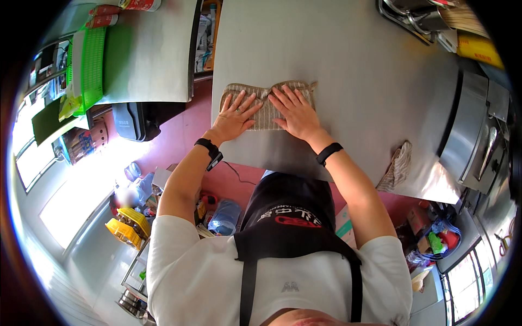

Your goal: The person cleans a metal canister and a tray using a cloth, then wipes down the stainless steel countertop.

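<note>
A brown striped cloth (263, 116) lies spread on the stainless steel table (338, 61), close to its left edge. My left hand (236, 116) presses flat on the cloth's left part, fingers spread. On the right part rests my right hand (297, 114), palm down with the fingers apart. The cloth's upper edge dips and bunches between the two hands. Neither hand grips it. A second striped cloth (399, 165) lies crumpled near the table's front right edge.
A second steel table (151, 53) stands left across a gap, bearing a green plastic basket (91, 67) and red cans (104, 20). Metal containers (424, 18) and a yellow package (479, 49) sit at the far right. A black bin (130, 122) stands below left.
</note>
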Tool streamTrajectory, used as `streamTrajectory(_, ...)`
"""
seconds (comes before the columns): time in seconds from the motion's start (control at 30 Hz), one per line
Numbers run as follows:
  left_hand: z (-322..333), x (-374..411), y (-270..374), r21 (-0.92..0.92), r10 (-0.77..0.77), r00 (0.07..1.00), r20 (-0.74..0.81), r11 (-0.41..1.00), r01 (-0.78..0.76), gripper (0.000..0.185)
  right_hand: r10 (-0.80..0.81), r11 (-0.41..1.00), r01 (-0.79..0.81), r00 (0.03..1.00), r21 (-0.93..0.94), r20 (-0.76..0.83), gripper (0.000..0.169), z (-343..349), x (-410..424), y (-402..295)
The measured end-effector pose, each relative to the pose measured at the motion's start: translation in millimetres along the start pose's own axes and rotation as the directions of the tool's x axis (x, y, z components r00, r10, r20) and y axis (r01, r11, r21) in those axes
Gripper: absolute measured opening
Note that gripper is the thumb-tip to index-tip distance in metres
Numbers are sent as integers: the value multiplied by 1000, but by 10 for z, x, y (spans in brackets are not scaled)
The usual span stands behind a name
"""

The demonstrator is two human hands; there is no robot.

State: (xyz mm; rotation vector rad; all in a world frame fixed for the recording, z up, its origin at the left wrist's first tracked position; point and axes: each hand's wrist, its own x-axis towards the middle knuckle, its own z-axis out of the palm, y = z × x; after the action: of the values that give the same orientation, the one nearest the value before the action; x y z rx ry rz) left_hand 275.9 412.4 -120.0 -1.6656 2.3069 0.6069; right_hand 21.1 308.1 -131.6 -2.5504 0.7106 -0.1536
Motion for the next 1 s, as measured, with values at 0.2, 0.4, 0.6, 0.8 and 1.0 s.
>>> streamTrajectory(0.2,-208,317,-378,-11,14,999,30,1000,-14,61,-35,999,36,998,-19,42,72,-182,505,337)
streamTrajectory(0.4,-398,641,-702,27,-16,1000,13,1000,16,60,-54,998,55,998,-43,24,72,-251,948,630)
streamTrajectory(0.6,-568,991,-1064,41,-22,992,-121,999,27,61,-42,995,36,998,-96,-56,71,-332,1392,885)
streamTrajectory(0.8,-661,1392,-1400,37,-27,935,-355,998,43,59,-12,980,-29,980,-199,-201,64,-272,1795,1134)
streamTrajectory(1.0,-847,1815,-1611,102,23,850,-526,994,37,59,2,946,-116,936,-301,-352,67,-396,2147,1107)
